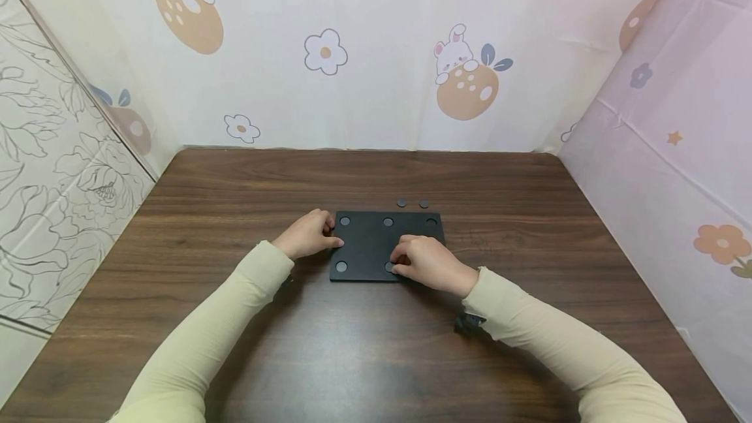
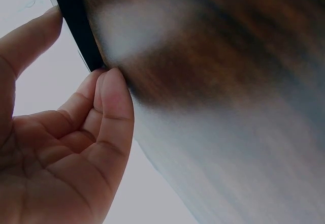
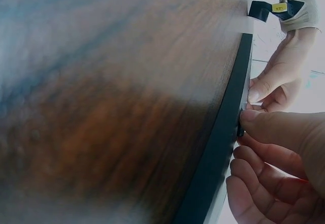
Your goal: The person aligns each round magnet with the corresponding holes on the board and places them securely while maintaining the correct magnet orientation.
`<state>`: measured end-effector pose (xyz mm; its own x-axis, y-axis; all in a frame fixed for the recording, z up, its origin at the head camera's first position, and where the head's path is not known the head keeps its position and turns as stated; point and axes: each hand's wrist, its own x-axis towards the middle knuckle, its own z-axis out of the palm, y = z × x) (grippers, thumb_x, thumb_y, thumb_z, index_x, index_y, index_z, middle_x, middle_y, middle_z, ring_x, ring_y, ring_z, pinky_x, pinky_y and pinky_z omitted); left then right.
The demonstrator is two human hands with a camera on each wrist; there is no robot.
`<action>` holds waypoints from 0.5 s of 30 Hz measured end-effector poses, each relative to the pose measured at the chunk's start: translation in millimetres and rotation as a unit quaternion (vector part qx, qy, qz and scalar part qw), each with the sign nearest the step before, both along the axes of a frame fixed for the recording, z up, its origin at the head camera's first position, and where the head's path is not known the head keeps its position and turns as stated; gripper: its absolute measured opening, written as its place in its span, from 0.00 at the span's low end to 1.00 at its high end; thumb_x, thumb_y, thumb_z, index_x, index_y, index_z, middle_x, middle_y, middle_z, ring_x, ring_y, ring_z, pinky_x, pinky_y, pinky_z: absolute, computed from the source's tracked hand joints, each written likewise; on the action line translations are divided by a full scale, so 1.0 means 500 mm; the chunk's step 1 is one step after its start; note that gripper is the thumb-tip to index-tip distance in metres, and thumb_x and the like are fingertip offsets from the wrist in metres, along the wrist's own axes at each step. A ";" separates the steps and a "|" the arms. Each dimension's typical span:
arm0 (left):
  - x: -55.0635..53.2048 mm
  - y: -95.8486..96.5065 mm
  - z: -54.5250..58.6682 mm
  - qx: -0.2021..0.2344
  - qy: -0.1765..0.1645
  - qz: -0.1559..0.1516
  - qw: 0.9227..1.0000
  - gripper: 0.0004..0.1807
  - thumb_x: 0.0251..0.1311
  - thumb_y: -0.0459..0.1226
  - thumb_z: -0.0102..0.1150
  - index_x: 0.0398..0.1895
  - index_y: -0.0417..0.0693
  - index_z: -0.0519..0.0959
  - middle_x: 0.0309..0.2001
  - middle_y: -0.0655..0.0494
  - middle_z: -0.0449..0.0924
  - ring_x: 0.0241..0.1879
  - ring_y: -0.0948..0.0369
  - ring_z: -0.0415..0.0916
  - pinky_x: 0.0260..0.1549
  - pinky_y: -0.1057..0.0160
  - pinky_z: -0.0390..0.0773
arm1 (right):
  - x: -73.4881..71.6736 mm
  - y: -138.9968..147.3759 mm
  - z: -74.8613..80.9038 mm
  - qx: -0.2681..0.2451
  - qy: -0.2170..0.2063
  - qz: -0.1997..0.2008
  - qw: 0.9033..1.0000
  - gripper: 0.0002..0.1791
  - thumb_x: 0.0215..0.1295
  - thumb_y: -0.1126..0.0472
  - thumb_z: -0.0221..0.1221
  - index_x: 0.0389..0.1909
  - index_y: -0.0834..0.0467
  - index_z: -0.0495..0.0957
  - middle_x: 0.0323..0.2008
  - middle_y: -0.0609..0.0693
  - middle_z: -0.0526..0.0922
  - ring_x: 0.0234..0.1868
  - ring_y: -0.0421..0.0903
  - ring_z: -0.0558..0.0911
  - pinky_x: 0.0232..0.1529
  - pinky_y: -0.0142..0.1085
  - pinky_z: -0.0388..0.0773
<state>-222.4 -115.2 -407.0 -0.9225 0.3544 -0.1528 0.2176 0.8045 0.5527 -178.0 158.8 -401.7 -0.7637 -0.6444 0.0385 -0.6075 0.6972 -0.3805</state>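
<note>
Two small dark round discs (image 1: 402, 203) lie beyond my right hand (image 1: 435, 265) — pinched nearly closed on a third disc (image 3: 241, 128) — and my left hand (image 1: 307, 235) grips the black rectangular board (image 1: 367, 245).

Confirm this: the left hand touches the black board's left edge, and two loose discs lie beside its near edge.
Wrong edge: the head view shows the two loose discs beyond the far edge of the black board. The left hand does touch the board's left edge.
</note>
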 end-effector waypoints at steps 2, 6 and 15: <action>-0.001 0.000 -0.001 -0.002 0.003 -0.001 1.000 0.22 0.57 0.43 0.69 0.46 0.36 0.75 0.46 0.45 0.75 0.46 0.54 0.72 0.51 0.54 0.74 | 0.000 0.000 0.000 0.000 0.000 -0.001 1.000 0.08 0.61 0.58 0.67 0.40 0.55 0.86 0.35 0.45 0.81 0.31 0.36 0.80 0.33 0.27 0.77; -0.002 0.000 -0.002 -0.005 0.009 -0.003 1.000 0.22 0.57 0.43 0.69 0.45 0.36 0.75 0.46 0.45 0.76 0.46 0.54 0.73 0.51 0.54 0.74 | -0.001 -0.001 0.000 0.002 -0.002 -0.004 1.000 0.08 0.61 0.58 0.67 0.40 0.55 0.86 0.35 0.45 0.81 0.32 0.36 0.80 0.34 0.27 0.77; -0.002 0.000 -0.003 -0.005 0.006 -0.001 1.000 0.22 0.57 0.44 0.69 0.46 0.37 0.75 0.47 0.45 0.76 0.46 0.54 0.73 0.52 0.54 0.75 | -0.002 -0.003 0.002 0.003 -0.008 -0.006 1.000 0.08 0.61 0.58 0.67 0.40 0.55 0.86 0.35 0.44 0.81 0.32 0.35 0.79 0.34 0.28 0.77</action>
